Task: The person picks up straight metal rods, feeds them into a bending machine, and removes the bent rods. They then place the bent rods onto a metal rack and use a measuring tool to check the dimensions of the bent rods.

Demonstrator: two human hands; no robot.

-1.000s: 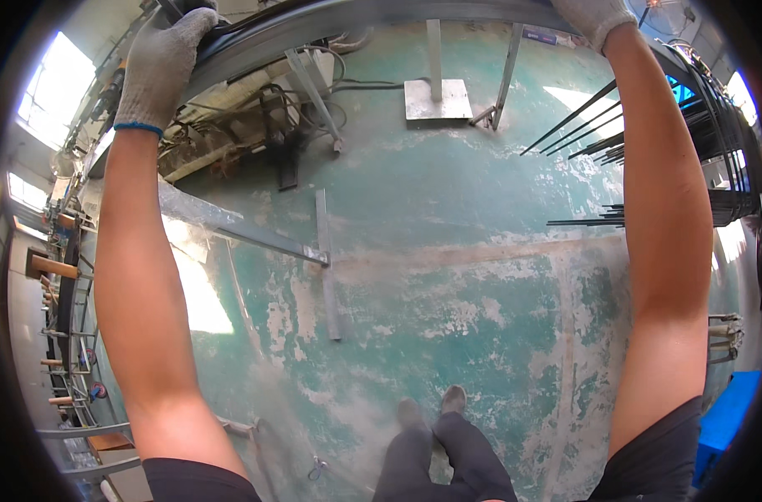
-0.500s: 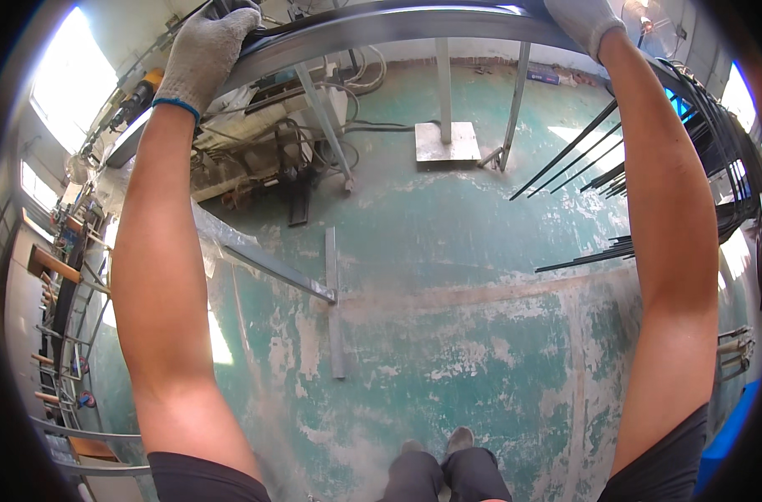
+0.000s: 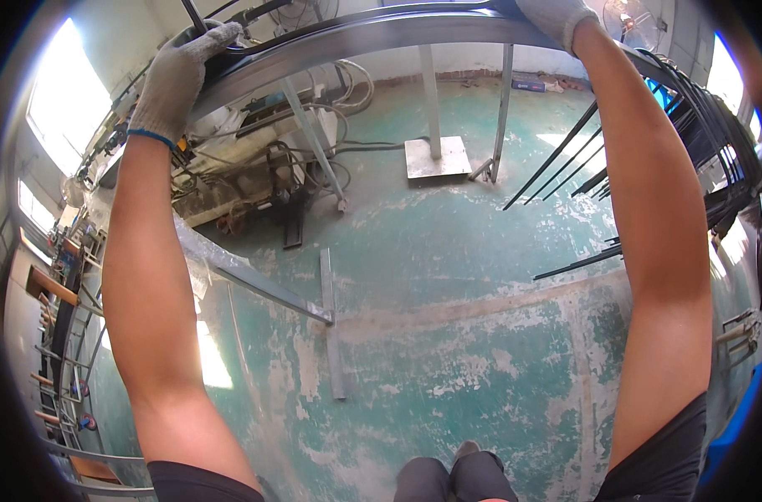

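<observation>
My left hand point(image 3: 176, 84), in a pale knit glove with a blue cuff, is at the upper left. Its fingers close round a thin black metal bar point(image 3: 381, 14), with the thumb laid along the top. This bar lies along a long grey metal rail point(image 3: 372, 38) that crosses the top of the view and looks curved. At the rail's right part is my right hand point(image 3: 561, 18), gloved too. The upper edge cuts off its fingers, so their grip cannot be made out. Both arms reach far forward.
Grey legs point(image 3: 431, 100) stand under the rail, one on a square plate point(image 3: 438, 157). Black rods point(image 3: 690, 125) bundle at the right. A low metal stand point(image 3: 332, 335) is on the worn green floor point(image 3: 448, 335). Cables and machinery point(image 3: 247, 167) lie left; a fan point(image 3: 630, 23) stands far right.
Both hands have shifted slightly left in the view. The floor and rail legs sit a little differently in the picture. A black bar now rises beside my left hand.
</observation>
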